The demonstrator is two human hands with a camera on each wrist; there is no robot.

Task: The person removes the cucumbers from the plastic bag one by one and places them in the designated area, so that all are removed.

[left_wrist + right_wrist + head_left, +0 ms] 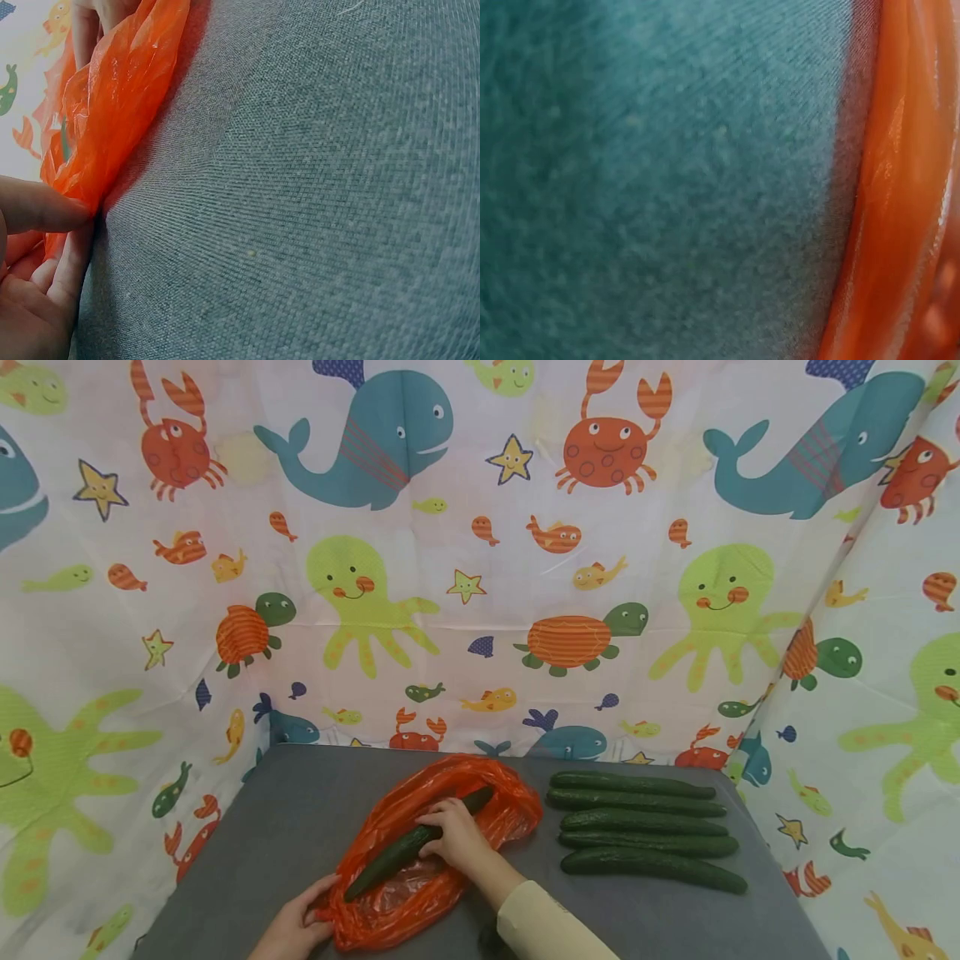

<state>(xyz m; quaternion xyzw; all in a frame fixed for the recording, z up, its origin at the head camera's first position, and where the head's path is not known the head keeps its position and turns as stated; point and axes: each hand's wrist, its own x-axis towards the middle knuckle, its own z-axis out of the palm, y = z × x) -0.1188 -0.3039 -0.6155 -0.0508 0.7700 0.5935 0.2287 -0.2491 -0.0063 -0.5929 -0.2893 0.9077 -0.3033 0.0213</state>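
An orange plastic bag (420, 906) lies spread open on the grey table, with one dark green cucumber (386, 866) set slantwise inside it. My right hand (459, 837) reaches over the bag and grips this cucumber around its middle. At the bag's near left end, my left hand (296, 922) holds the plastic. The left wrist view shows thumb and fingers (45, 214) pinching the gathered bag (124, 97). In the right wrist view only the bag's side (900, 180) and grey cloth appear; the right hand is out of that picture.
Several cucumbers (645, 821) lie side by side on the right of the grey table (300, 810). A dark object (492, 941), mostly hidden, sits by the right sleeve (551, 922). A sea-animal printed curtain (465, 635) encloses the table's back and sides.
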